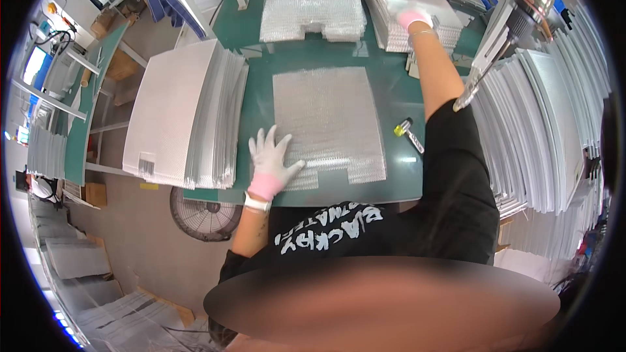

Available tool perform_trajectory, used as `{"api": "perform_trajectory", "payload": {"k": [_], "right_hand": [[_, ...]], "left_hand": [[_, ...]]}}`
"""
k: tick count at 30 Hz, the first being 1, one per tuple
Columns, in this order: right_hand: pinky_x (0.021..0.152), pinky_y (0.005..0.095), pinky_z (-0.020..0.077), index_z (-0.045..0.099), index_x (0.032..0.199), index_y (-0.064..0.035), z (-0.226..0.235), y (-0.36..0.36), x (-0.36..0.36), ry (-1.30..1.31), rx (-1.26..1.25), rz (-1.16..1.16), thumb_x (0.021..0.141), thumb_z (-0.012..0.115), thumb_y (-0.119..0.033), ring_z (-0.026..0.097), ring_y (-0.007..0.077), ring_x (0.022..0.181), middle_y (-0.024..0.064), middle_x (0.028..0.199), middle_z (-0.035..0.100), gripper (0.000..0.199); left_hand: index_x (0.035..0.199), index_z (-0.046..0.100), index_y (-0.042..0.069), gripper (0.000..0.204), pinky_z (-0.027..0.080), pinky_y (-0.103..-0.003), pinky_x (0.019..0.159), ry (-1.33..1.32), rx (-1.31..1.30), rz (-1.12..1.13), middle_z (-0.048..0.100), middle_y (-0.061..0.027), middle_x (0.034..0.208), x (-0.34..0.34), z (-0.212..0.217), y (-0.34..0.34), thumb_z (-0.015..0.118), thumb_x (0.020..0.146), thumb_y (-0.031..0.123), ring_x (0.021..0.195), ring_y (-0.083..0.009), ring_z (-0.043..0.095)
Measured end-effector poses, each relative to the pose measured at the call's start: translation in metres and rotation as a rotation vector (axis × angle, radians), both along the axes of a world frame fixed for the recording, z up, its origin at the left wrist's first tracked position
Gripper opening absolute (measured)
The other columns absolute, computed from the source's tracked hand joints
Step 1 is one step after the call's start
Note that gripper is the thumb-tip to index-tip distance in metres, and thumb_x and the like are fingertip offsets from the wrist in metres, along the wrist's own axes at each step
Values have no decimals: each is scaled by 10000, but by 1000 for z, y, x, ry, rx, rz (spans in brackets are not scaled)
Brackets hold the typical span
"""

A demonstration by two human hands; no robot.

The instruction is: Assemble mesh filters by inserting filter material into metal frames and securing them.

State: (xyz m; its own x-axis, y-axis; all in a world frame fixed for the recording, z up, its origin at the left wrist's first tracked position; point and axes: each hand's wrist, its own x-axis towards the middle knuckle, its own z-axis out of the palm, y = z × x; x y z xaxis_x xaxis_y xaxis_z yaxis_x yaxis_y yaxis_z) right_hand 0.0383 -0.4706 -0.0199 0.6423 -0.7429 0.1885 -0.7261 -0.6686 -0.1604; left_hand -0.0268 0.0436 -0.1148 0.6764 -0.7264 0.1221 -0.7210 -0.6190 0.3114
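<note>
My left hand, in a white glove with a pink cuff, lies flat with fingers spread on the near left corner of a silvery bubble-foil sheet that rests on the green table. My right hand, also gloved, reaches far forward and rests on the top sheet of a stack of silvery sheets at the back right. Whether it grips that sheet is unclear.
Another pile of bubble-foil sheets sits at the back centre. A tall stack of white panels stands at the left, and more panels at the right. A yellow-capped tool lies right of the sheet. A floor fan stands below the table edge.
</note>
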Motion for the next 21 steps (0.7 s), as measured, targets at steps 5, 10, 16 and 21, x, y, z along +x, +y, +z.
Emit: {"api": "perform_trajectory", "payload": {"k": [5, 10, 16, 21], "right_hand": [[1007, 428, 452, 630, 1249, -55, 49, 2, 21, 206, 98, -11, 821, 533, -651, 570, 373, 1198, 182, 1284, 607, 739], [1048, 413, 418, 547, 1305, 17, 73, 4, -5, -44, 156, -14, 799, 569, -663, 540, 388, 1233, 253, 1308, 563, 848], [1053, 383, 404, 425, 1361, 91, 78, 29, -83, -1098, -28, 97, 781, 715, -536, 559, 349, 1208, 292, 1290, 556, 902], [1019, 330, 429, 403, 1396, 14, 3, 162, -138, -1354, 291, 514, 813, 712, -31, 533, 218, 1188, 123, 1300, 526, 662]], "left_hand": [[1369, 447, 40, 797, 149, -600, 1138, -75, -276, 182, 303, -253, 1472, -28, 9, 34, 795, 709, 319, 1375, -483, 245], [1361, 440, 16, 761, 159, -586, 1141, 12, -380, 124, 311, -247, 1471, -34, 7, 43, 777, 724, 261, 1382, -470, 242], [1266, 540, -3, 523, 318, -469, 1105, 203, -558, -128, 523, -194, 1332, -27, 29, 15, 697, 787, 136, 1299, -383, 438], [1365, 487, 21, 508, 385, -384, 1079, 1010, -819, -402, 567, -177, 1328, -28, 32, -19, 610, 878, 97, 1258, -285, 529]]}}
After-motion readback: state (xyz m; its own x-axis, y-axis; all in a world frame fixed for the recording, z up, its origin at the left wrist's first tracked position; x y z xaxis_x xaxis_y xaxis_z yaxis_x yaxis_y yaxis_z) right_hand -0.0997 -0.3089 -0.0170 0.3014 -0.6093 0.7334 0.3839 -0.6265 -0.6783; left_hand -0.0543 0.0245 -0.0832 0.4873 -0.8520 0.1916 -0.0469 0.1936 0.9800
